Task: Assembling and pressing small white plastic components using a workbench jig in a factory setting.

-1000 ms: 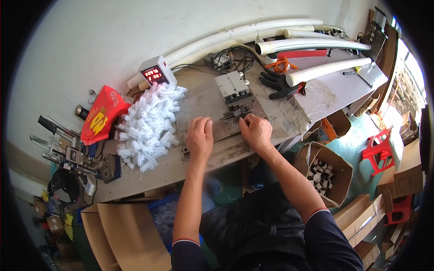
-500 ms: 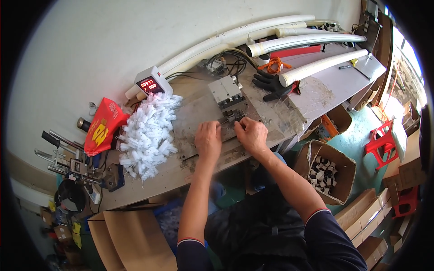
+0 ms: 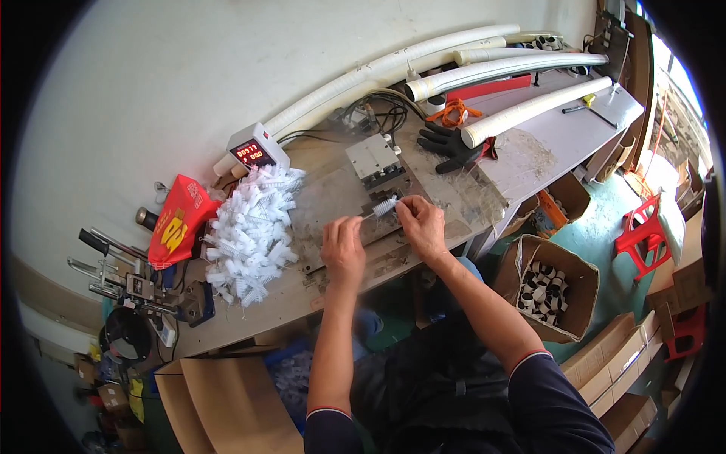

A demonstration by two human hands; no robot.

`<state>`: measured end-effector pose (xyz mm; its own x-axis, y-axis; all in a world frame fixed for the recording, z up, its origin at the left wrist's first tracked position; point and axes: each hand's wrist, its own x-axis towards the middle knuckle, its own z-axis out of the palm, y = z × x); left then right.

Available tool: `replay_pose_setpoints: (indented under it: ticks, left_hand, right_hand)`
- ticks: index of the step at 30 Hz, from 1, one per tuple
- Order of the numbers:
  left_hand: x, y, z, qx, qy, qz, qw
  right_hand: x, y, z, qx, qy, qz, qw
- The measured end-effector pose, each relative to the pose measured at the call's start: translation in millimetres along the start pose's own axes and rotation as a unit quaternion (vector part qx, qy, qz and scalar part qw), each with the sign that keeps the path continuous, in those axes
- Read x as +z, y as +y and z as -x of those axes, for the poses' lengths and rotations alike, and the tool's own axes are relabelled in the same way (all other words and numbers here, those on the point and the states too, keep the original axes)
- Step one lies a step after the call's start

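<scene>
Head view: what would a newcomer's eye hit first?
Probably the heap of white bristly pieces on the table, left of the hands, with a bright red bag on its left and a box with glowing red digits behind it. Then the small white brush at centre, held between the left hand and right hand.

a workshop: metal fixture (image 3: 375, 157), white brush pile (image 3: 253, 234), cardboard box (image 3: 581, 291) (long tubes (image 3: 538, 112) too)

Brush (image 3: 385, 206) ends hidden in 2 hands (image 3: 344, 246) (image 3: 423, 228), sleeves (image 3: 556, 405) cropped
</scene>
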<state>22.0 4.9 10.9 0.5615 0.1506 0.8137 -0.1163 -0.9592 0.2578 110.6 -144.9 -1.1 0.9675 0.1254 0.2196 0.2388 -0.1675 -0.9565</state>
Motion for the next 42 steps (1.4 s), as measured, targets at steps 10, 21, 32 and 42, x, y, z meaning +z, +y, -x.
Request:
replay_pose_setpoints:
  ticks: [10, 21, 32, 42]
  left_hand:
    - [1, 3, 6, 0.018, -0.063, 0.046, 0.997]
    - [-9, -10, 13, -0.095, -0.118, 0.008, 0.988]
    - [14, -13, 3, -0.106, -0.129, 0.026, 0.986]
    - [18, -15, 7, -0.130, -0.102, 0.049, 0.985]
  right_hand:
    - [-1, 7, -1, 0.007, -0.060, -0.028, 0.998]
    - [2, 2, -1, -0.029, -0.039, 0.041, 0.998]
    - [6, 4, 0, -0.001, -0.048, 0.038, 0.998]
    - [7, 6, -2, 0.001, -0.049, 0.043, 0.998]
